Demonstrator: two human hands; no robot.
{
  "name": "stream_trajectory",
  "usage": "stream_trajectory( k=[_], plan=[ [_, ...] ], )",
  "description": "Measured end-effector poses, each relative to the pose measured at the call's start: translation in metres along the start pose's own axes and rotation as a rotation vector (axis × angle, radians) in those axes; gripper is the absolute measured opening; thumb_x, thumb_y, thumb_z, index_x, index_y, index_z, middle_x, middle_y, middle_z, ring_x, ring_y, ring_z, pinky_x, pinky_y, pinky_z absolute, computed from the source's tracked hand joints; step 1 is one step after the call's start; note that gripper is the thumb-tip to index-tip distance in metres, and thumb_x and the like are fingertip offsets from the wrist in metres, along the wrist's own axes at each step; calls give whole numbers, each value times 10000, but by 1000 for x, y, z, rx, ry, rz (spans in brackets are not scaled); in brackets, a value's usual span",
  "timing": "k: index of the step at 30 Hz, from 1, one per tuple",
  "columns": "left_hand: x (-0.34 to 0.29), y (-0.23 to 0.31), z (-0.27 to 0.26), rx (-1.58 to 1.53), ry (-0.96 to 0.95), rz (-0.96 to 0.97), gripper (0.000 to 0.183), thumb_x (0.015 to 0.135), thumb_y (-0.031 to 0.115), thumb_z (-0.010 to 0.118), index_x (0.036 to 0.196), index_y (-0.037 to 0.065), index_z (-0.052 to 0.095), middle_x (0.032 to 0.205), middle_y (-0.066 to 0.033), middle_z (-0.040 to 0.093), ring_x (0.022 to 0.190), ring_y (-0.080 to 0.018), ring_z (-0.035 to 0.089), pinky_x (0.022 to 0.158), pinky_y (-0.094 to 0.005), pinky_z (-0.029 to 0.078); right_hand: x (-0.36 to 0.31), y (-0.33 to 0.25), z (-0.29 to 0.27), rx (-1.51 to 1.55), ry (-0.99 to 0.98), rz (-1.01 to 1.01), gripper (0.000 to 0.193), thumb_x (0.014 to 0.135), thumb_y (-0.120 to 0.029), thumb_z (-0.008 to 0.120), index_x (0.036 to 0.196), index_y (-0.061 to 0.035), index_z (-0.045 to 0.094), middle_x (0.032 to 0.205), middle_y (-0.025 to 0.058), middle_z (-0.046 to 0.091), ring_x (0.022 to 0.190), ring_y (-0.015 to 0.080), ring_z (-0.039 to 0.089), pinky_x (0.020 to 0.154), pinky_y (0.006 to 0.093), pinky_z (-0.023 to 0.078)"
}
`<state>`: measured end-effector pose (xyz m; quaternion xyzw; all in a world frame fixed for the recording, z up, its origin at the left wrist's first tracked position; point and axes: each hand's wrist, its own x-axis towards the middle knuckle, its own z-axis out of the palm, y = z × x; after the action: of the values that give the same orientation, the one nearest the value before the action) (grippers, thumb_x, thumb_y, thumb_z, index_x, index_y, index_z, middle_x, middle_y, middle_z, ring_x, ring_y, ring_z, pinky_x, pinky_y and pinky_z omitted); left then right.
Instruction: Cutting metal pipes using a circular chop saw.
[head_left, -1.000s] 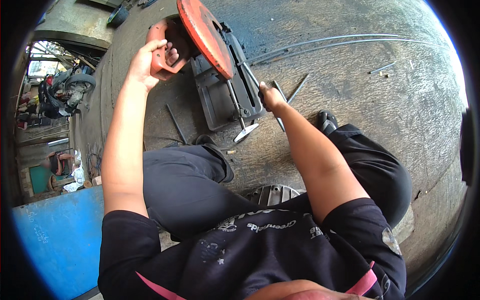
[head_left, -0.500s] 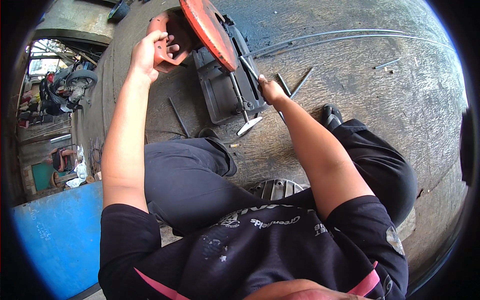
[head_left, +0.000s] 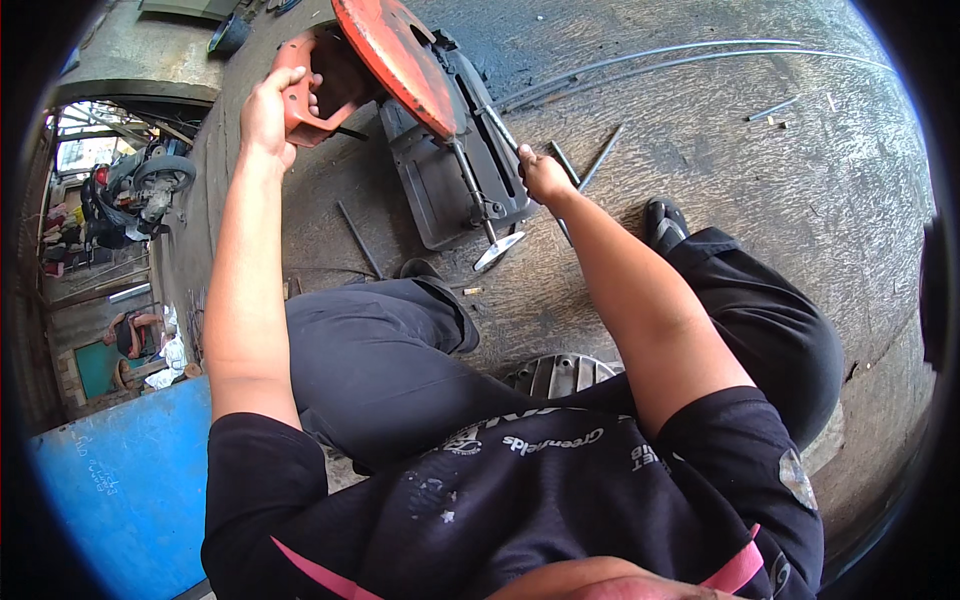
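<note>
My left hand (head_left: 268, 118) is wrapped round the orange D-shaped handle (head_left: 297, 92) of a cut-off saw. The saw's round orange guard (head_left: 395, 65) is scuffed and tilts over its dark grey base (head_left: 425, 190); it hides most of the blade area. On the base's near side, a clamp screw ends in a pale metal crank (head_left: 498, 251). My right hand (head_left: 545, 178) is closed on a thin grey metal rod (head_left: 497, 124) lying across the right side of the base. The rod's far part passes beside the guard.
Two long rods (head_left: 640, 68) stretch across the floor to the right. Short cut pieces (head_left: 602, 155) lie beside my right hand, another (head_left: 358, 238) left of the base. A finned metal part (head_left: 565, 373) is between my legs. A blue panel (head_left: 120, 480) and a motorbike (head_left: 150, 185) are leftward.
My left hand, the handle and the guard have shifted a little to the left, while the base stays nearly in place. My right hand keeps its hold on the rod. The view has shifted slightly.
</note>
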<state>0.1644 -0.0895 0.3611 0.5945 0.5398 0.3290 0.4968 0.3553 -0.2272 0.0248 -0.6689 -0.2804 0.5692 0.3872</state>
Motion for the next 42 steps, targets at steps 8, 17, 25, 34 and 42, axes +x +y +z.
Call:
stream_trajectory(
  k=[8, 17, 25, 34, 42],
  plan=[
    [-6, -5, 2, -40, -31, 35, 231, 869, 140, 564, 1038, -17, 544, 871, -90, 620, 659, -134, 577, 562, -287, 515, -14, -12, -7, -124, 36, -68, 600, 998, -495, 358, 907, 26, 640, 851, 260, 636, 850, 427, 592, 795, 467, 437],
    [-27, -22, 13, -29, 13, 67, 378, 875, 123, 573, 1166, 5, 365, 951, -126, 599, 671, -154, 591, 543, -301, 542, -25, -24, -6, -191, -15, -71, 621, 1003, -492, 334, 964, 38, 654, 952, 302, 630, 997, 459, 586, 873, 472, 437],
    [-35, -25, 20, -11, 48, 73, 372, 869, 117, 570, 1168, 11, 375, 960, -132, 602, 668, -156, 579, 540, -305, 536, -19, -21, 8, -316, 73, -155, 638, 997, -516, 335, 904, 19, 671, 906, 291, 641, 958, 456, 602, 850, 490, 453],
    [-34, -25, 20, -28, 46, 73, 409, 861, 107, 578, 1188, 14, 351, 959, -134, 592, 653, -152, 570, 523, -300, 542, -17, -16, 17, -230, 11, -169, 632, 997, -514, 336, 855, 10, 661, 858, 259, 648, 903, 438, 611, 827, 482, 457],
    [-36, -24, 23, -2, 71, 69, 326, 877, 129, 553, 1150, 2, 426, 978, -139, 610, 679, -157, 581, 556, -297, 525, -13, -10, 19, -273, 65, -203, 611, 995, -513, 340, 936, 5, 658, 921, 267, 646, 956, 436, 601, 849, 479, 455]
  ],
)
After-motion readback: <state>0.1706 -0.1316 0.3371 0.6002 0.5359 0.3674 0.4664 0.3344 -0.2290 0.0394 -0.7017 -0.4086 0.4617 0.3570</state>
